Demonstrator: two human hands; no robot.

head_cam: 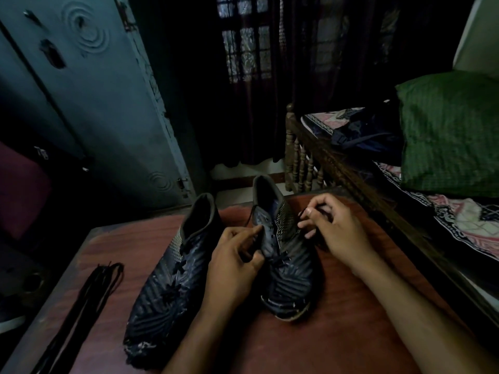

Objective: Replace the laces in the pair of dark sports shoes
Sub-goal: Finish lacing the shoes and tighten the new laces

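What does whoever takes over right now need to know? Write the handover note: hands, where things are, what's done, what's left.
Left hand: grips the inner side of the right-hand shoe near its tongue.
Right hand: pinches the lace at that shoe's upper outer eyelets.
Both shoes stand side by side on the reddish table, toes towards the person. The left-hand shoe is untouched and looks laced.
A bundle of dark laces lies along the table's left edge.
Done: seemingly nothing finished; laces show in both shoes.
Left: relace the right-hand shoe, then the other one.
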